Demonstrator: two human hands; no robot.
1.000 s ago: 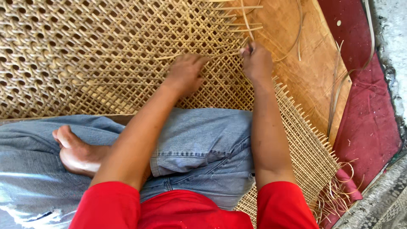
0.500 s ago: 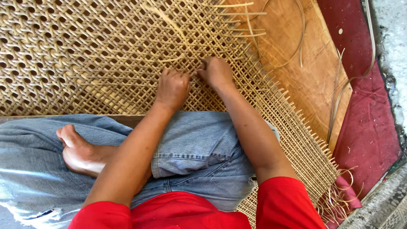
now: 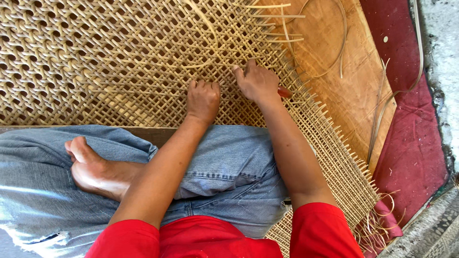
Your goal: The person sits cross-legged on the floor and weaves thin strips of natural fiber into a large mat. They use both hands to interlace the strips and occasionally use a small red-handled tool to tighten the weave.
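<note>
Both hands barely shifted: left hand [image 3: 203,99] clenched on the cane mat [image 3: 95,57], right hand [image 3: 258,82] fingers grasping a strand near its frayed edge.

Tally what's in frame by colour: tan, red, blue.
Tan: 2, cane mat and board
Red: 3, shirt, cloth, tool handle
Blue: 1, jeans
Total: 6
</note>
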